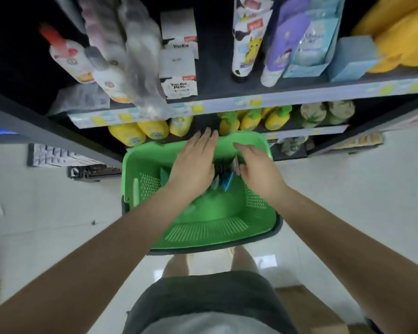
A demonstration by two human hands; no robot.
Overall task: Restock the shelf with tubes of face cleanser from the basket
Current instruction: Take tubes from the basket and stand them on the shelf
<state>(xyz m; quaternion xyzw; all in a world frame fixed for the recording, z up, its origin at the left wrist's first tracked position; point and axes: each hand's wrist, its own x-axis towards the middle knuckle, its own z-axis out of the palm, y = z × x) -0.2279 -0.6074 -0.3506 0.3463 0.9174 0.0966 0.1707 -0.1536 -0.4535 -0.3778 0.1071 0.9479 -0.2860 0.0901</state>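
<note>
A green plastic basket (203, 227) stands on the floor in front of the shelf. Several dark and blue tubes (226, 179) lie at its far end, partly hidden by my hands. My left hand (194, 162) hovers over the basket's far left side with fingers straight and holds nothing. My right hand (256, 167) reaches down over the tubes with fingers loosely bent; whether it touches a tube I cannot tell. On the upper shelf (227, 102) stand cow-patterned tubes (247, 44), white boxes (177, 68) and a purple tube (279, 49).
A blurred clear packet (140, 59) hangs in front of the shelf's left side. Yellow bottles (140, 133) fill the lower shelf behind the basket. Blue packets (311, 44) and a yellow plush (401, 37) sit at the upper right. Pale tiled floor (58, 213) surrounds the basket.
</note>
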